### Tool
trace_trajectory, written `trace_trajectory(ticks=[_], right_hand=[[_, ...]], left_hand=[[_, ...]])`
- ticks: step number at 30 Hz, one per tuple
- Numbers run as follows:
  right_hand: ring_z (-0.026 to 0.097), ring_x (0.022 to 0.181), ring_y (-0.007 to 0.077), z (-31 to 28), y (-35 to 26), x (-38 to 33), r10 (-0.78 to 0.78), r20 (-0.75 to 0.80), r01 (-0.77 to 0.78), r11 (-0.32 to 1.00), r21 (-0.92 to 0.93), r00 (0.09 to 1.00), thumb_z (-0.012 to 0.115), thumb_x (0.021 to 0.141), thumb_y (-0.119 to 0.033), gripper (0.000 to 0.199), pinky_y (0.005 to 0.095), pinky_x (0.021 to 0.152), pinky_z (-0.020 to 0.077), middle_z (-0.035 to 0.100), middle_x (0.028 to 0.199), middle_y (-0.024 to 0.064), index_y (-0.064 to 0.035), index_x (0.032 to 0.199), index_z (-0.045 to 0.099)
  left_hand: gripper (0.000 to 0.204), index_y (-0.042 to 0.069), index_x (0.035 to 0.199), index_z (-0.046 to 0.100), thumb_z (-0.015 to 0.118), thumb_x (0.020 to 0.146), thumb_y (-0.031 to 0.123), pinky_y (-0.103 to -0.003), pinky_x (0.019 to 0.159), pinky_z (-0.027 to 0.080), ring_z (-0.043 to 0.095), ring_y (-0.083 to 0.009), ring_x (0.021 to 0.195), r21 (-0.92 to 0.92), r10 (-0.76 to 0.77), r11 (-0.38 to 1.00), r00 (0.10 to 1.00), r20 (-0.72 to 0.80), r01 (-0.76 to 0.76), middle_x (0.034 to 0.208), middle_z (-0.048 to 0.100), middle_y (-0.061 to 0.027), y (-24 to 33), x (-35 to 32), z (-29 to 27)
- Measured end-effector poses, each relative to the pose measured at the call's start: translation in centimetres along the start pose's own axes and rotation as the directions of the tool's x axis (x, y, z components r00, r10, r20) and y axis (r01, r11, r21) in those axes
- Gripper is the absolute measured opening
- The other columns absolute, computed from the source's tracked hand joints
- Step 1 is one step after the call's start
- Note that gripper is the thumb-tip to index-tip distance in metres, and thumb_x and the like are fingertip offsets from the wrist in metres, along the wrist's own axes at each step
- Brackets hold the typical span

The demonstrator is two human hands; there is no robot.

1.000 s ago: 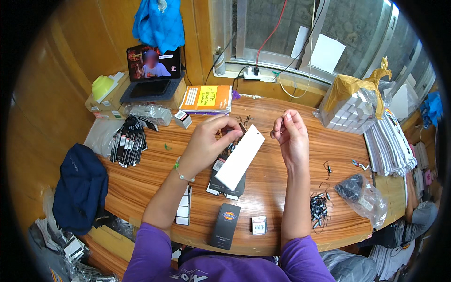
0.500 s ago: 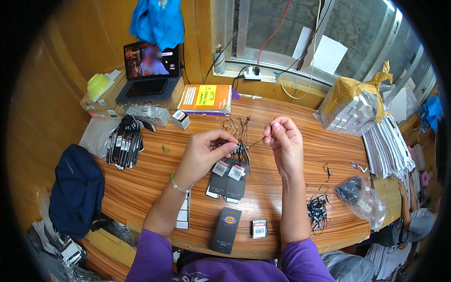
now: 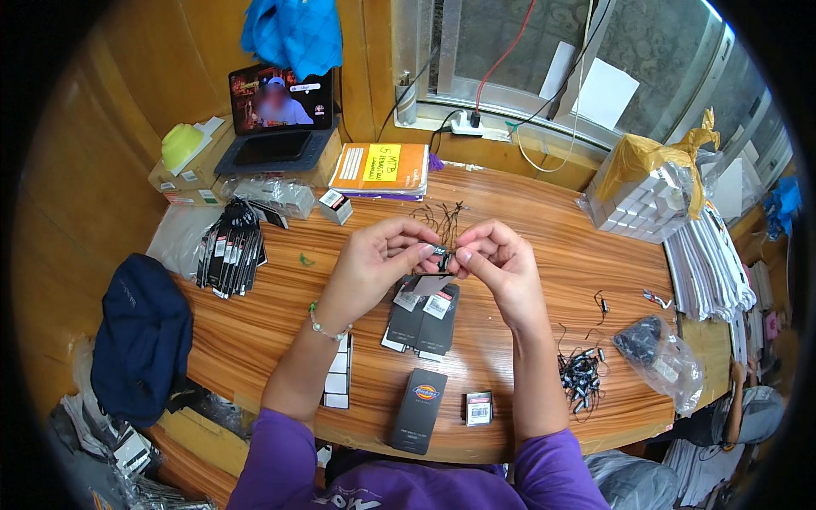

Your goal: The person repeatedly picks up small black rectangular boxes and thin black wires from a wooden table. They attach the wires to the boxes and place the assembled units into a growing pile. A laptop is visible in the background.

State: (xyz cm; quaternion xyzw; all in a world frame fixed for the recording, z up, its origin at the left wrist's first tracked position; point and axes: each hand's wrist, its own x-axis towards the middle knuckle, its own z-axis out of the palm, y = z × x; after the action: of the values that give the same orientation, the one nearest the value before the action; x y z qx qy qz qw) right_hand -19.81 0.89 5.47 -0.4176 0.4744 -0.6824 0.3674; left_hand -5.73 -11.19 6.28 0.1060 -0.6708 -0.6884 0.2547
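Head view: string seal pinched in both hands, hang tag just beneath, above the centre of the table.

My left hand (image 3: 370,262) grips the small black string seal (image 3: 439,250) between thumb and forefinger; my right hand (image 3: 501,270) pinches at its right end, though which part lies under those fingertips I cannot tell. The dark hang tag (image 3: 430,284) sits tilted just on the near side of the seal, over the tag pile (image 3: 437,321); its attachment is hidden. Loose string seals (image 3: 581,380) lie to the right. Assessment: the seal should be light, hard and slick, best taken by its body; the cord looks thin and limp; the card should be stiff but liable to crease, best held by its edges.
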Motion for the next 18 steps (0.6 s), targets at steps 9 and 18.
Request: trace_trajectory(ticks=[9,18], right_hand=[[0.056,0.068,0.0055,0.31,0.65,0.06,-0.052,-0.034,0.051,0.998,-0.020,0.998,0.056,0.083,-0.001,0.010,0.0179,0.061,0.0429,0.060,0.075,0.0026,-0.0015,0.092,0.051],[0.055,0.068,0.0038,0.47,0.78,0.02,-0.055,-0.052,0.053,0.997,-0.048,0.997,0.056,0.083,0.000,0.010,0.0159,0.060,0.0414,0.059,0.074,0.0009,-0.0026,0.091,0.050]], left_hand=[[0.014,-0.006,0.097,0.056,0.055,0.086,0.001,-0.024,0.068,0.052,0.064,-0.0149,0.075,-0.014,0.002,1.000,1.000,0.000,-0.002,0.084,0.063,-0.0110,-0.26,0.12,-0.21],[0.015,-0.004,0.098,0.057,0.055,0.087,0.006,-0.022,0.066,0.051,0.063,-0.0129,0.074,-0.055,-0.012,0.998,1.000,0.025,0.013,0.082,0.063,-0.0093,-0.88,0.44,-0.11]])
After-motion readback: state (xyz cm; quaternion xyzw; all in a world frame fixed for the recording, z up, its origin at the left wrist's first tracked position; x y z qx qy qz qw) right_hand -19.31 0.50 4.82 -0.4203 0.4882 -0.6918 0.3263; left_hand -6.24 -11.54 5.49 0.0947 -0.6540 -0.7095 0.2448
